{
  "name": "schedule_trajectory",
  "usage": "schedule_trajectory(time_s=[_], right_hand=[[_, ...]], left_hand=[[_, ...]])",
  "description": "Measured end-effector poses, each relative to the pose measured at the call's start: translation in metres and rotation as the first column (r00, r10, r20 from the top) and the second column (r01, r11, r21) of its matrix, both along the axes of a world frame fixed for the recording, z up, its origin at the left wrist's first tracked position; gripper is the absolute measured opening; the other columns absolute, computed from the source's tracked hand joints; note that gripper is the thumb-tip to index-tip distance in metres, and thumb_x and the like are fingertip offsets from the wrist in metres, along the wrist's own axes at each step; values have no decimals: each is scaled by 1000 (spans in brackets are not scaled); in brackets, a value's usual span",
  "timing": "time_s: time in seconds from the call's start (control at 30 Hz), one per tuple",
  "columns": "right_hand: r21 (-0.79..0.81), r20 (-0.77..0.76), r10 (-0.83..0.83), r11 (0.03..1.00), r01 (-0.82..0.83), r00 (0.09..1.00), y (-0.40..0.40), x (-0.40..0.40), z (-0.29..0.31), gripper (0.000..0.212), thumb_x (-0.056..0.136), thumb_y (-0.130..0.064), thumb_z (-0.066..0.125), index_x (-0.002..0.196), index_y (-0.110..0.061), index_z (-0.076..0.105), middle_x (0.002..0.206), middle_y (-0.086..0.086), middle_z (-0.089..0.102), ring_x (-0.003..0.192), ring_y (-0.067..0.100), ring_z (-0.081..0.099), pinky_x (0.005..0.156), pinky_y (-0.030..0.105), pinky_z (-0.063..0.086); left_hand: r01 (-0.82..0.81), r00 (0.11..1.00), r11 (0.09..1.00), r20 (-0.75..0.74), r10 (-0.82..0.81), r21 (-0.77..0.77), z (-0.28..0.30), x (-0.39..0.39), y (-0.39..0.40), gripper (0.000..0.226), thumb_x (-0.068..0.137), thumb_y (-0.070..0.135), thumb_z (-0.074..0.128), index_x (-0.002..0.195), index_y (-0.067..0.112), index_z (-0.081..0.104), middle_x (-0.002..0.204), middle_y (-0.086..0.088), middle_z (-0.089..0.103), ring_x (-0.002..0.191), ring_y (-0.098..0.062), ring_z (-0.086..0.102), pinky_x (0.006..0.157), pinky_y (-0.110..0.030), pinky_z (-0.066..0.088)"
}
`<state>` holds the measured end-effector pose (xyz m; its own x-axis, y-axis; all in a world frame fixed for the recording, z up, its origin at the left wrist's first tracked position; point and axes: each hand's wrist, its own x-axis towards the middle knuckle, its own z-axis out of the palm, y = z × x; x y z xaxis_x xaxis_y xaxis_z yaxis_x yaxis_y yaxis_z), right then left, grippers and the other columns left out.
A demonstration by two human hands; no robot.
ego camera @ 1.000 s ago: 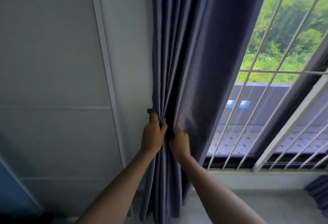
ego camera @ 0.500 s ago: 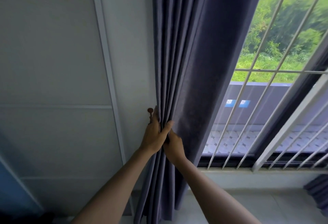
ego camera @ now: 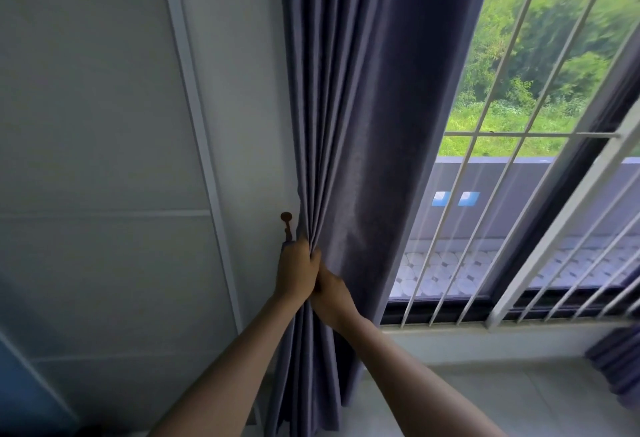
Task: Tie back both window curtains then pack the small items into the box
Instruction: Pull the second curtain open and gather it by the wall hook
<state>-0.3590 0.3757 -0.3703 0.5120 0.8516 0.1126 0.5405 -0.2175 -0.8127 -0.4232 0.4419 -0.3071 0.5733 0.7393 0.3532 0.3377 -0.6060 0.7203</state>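
A grey-purple curtain point(ego camera: 363, 118) hangs at the left side of the window, gathered into folds. My left hand point(ego camera: 296, 272) grips the bunched folds from the wall side. My right hand point(ego camera: 330, 293) holds the same bunch from the window side, touching the left hand, its fingers hidden behind the left hand and the cloth. A small brown wall hook point(ego camera: 286, 220) sticks out of the wall just above my left hand. A corner of the other curtain point(ego camera: 620, 367) shows at the lower right. No tie-back, box or small items are in sight.
White window bars point(ego camera: 460, 173) and a white frame post point(ego camera: 554, 229) stand right of the curtain above the sill point(ego camera: 485, 336). A pale panelled wall point(ego camera: 104, 159) fills the left. Light floor tiles point(ego camera: 502, 395) lie below.
My hands have drawn together, squeezing the curtain into a tighter bunch and pulling it left toward the wall. The brown hook has come into full view above my left hand.
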Motion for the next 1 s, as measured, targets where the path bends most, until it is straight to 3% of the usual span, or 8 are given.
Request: schedule_trajectory(time_s=[0.13, 0.23, 0.37, 0.47, 0.6, 0.73, 0.87, 1.0], right_hand=[[-108, 109, 77, 992, -65, 991, -21, 3, 1, 62, 84, -26, 46, 143, -36, 31, 127, 4, 61, 108, 26, 60, 85, 35, 51], [257, 358, -247, 953, 159, 900, -35, 21, 26, 47, 83, -28, 50, 128, -17, 56, 126, 7, 62, 114, 24, 57, 95, 45, 48], [718, 248, -602, 640, 273, 759, -42, 64, 114, 69, 80, -22, 68, 139, -1, 41, 152, 17, 29, 145, 21, 22, 117, 32, 21], [805, 61, -693, 459, 374, 718, -47, 114, 187, 91, 78, -32, 75, 146, 3, 25, 151, 8, 30, 141, 0, 22, 112, 16, 21], [540, -18, -499, 724, 428, 866, -48, 152, 228, 80, 70, -40, 82, 136, -20, 39, 123, -2, 62, 106, 13, 62, 86, 31, 53], [314, 88, -474, 848, 427, 876, -29, 151, 194, 57, 78, -23, 76, 129, -14, 51, 119, 8, 64, 103, 26, 60, 75, 31, 45], [80, 110, -442, 897, 435, 890, -11, 119, 132, 21, 85, -7, 62, 102, 4, 65, 96, 25, 67, 88, 37, 64, 64, 33, 39], [29, 154, -325, 945, 325, 933, -9, 64, 79, 20, 81, 8, 45, 71, -3, 58, 65, 10, 56, 63, 24, 51, 49, 28, 30]], left_hand=[[19, 1000, 1000, 13, -19, -3, 2, -3, 3, 24, 94, 7, 51, 111, -6, 60, 94, -20, 67, 86, -30, 66, 70, -25, 48], [43, 999, 999, 2, -43, -13, 4, -5, 1, 26, 92, 4, 52, 115, -9, 58, 94, -22, 66, 86, -32, 65, 68, -19, 42], [41, 999, 999, 3, -41, -33, 2, -5, -1, 20, 93, 3, 49, 108, -8, 58, 75, -14, 58, 67, -27, 60, 55, -12, 37], [41, 999, 999, 3, -41, -14, 4, -4, -3, 23, 93, 4, 49, 110, -9, 57, 70, -14, 55, 60, -20, 50, 55, -21, 37], [50, 999, 999, 8, -50, -13, 3, -4, -3, 20, 94, 3, 48, 107, -9, 57, 68, -14, 53, 60, -24, 53, 55, -21, 35], [77, 997, 996, 33, -76, -34, 3, -4, -2, 28, 94, 6, 49, 118, -6, 55, 90, -18, 65, 80, -31, 64, 70, -30, 52], [101, 994, 992, 46, -98, -72, 6, -6, -7, 36, 95, 7, 48, 130, -2, 49, 103, -16, 65, 92, -28, 63, 83, -30, 51], [60, 998, 993, 17, -59, -103, 3, -5, -5, 34, 94, 6, 48, 128, 2, 51, 110, -14, 65, 98, -27, 63, 86, -26, 49]])
